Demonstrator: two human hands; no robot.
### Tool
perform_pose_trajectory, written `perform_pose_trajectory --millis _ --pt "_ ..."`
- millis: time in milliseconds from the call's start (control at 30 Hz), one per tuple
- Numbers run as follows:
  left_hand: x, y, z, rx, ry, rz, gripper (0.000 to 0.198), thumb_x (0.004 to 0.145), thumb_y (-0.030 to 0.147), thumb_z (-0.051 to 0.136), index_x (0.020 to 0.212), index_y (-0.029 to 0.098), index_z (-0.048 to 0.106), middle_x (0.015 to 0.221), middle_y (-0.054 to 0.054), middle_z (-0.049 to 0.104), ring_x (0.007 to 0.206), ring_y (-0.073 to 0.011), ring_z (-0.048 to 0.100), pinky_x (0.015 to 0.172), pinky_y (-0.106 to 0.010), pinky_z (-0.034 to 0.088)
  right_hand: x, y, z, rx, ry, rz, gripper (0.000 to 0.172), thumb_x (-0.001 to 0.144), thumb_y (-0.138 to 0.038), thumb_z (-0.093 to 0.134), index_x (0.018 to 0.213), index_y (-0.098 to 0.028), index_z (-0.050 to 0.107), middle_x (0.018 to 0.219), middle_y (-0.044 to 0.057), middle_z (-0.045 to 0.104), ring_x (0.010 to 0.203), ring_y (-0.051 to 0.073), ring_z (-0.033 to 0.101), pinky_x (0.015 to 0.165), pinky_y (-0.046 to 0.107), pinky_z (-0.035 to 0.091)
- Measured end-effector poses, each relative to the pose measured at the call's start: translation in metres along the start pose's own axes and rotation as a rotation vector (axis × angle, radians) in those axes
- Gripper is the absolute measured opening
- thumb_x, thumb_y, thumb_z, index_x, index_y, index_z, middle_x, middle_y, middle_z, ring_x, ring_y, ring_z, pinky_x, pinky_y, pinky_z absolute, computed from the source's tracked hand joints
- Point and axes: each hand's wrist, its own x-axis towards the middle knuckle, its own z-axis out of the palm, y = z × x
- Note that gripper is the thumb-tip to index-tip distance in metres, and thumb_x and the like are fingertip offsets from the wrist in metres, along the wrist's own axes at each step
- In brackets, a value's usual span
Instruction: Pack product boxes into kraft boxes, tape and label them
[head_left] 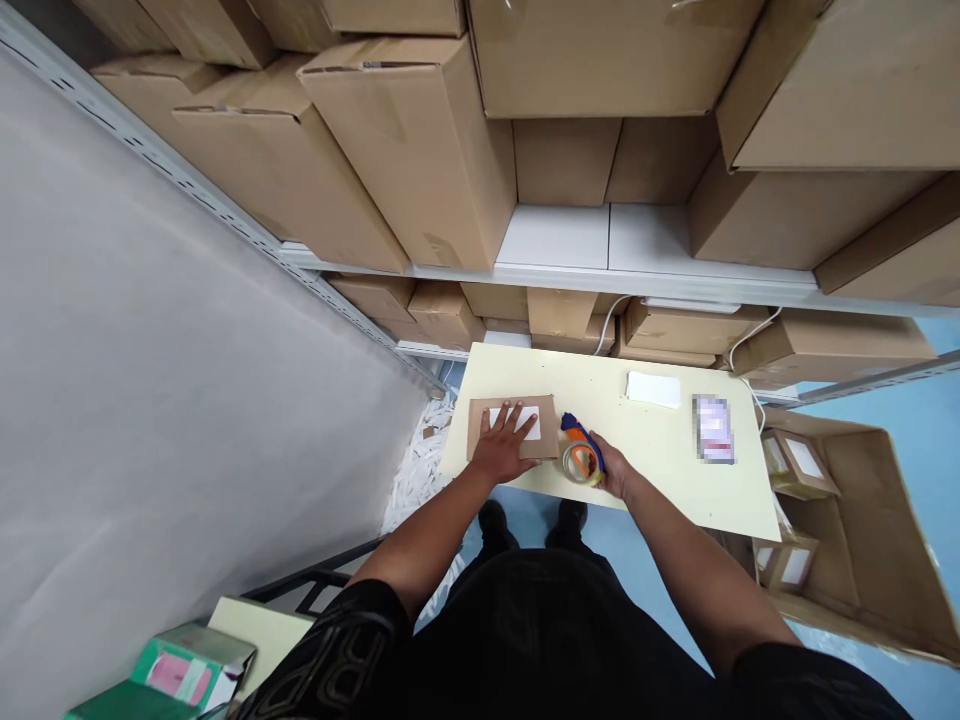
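Tape dispenser (595,452) is clasped in the right hand's grip (613,472) at the near edge of the bench (667,460); the left hand (504,452), spread flat, apparently steadies a labelled carton (547,442). Beyond, white slips (653,389) lie clear of both, before shelved boxes (564,312).

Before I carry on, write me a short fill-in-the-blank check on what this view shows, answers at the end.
The left grip lies spread over the ____ label on the small cardboard box.
The right grip holds the tape ____ with orange and blue parts.
In the picture, the white paper lies to the ____ of the pixelated item.
The bare floor is ____.

Missing words: white; dispenser; left; blue.
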Motion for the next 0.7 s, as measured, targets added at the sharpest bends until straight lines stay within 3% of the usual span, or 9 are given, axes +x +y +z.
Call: perform_pose_trajectory --millis 133,233,333,467,567,700 --pt "0.012 0.017 0.000 -0.046 0.006 -0.104 0.101 0.084 0.081 0.053 0.165 0.029 0.021 0.174 -0.010 0.008 0.159 -0.0408 -0.001 0.123 -0.068 -0.002 -0.016 0.083 -0.014 0.217 -0.208 0.091 0.054 0.091 -0.068 0.057 0.099 -0.017 0.072 0.085 0.009 0.077 0.072 0.024 0.072 0.070 0.038 0.061" --pt "0.016 0.040 0.001 -0.068 0.015 -0.197 0.102 0.085 0.079 0.053 0.166 0.027 0.017 0.173 -0.012 0.009 0.158 -0.0436 -0.002 0.122 -0.069 0.000 -0.019 0.108 0.002 0.377 -0.244 0.048 0.047 0.094 -0.063 0.055 0.096 -0.019 0.072 0.084 0.006 0.078 0.076 0.023 0.073 0.074 0.035 0.061" --pt "0.008 0.053 -0.002 -0.097 -0.024 -0.240 0.106 0.083 0.081 0.053 0.166 0.024 0.018 0.173 -0.016 0.012 0.157 -0.0458 -0.001 0.121 -0.068 0.009 -0.011 0.079 0.020 0.407 -0.179 0.041 0.048 0.096 -0.063 0.050 0.096 -0.020 0.072 0.079 0.006 0.076 0.071 0.022 0.071 0.070 0.034 0.060" --pt "-0.011 0.032 -0.016 -0.089 -0.170 0.039 0.109 0.073 0.078 0.070 0.163 0.031 0.029 0.173 -0.011 0.013 0.157 -0.0448 0.008 0.121 -0.059 0.021 0.006 0.003 0.019 0.322 -0.058 -0.003 0.052 0.099 -0.064 0.044 0.101 -0.019 0.071 0.081 0.006 0.076 0.072 0.021 0.070 0.068 0.033 0.059" --pt "-0.011 0.006 -0.024 -0.019 -0.181 0.208 0.102 0.074 0.068 0.077 0.160 0.034 0.035 0.173 -0.009 0.017 0.157 -0.0411 0.012 0.125 -0.057 0.009 0.017 -0.044 0.023 0.135 -0.045 0.046 0.047 0.096 -0.060 0.055 0.103 -0.017 0.071 0.086 0.008 0.076 0.076 0.023 0.071 0.072 0.037 0.060" --pt "0.005 -0.006 -0.018 0.009 -0.110 0.210 0.104 0.076 0.076 0.069 0.162 0.031 0.032 0.173 -0.009 0.014 0.159 -0.0400 0.003 0.124 -0.062 -0.006 0.026 -0.080 0.042 -0.016 -0.015 0.013 0.047 0.094 -0.061 0.060 0.102 -0.015 0.071 0.089 0.010 0.076 0.079 0.023 0.070 0.073 0.039 0.060"
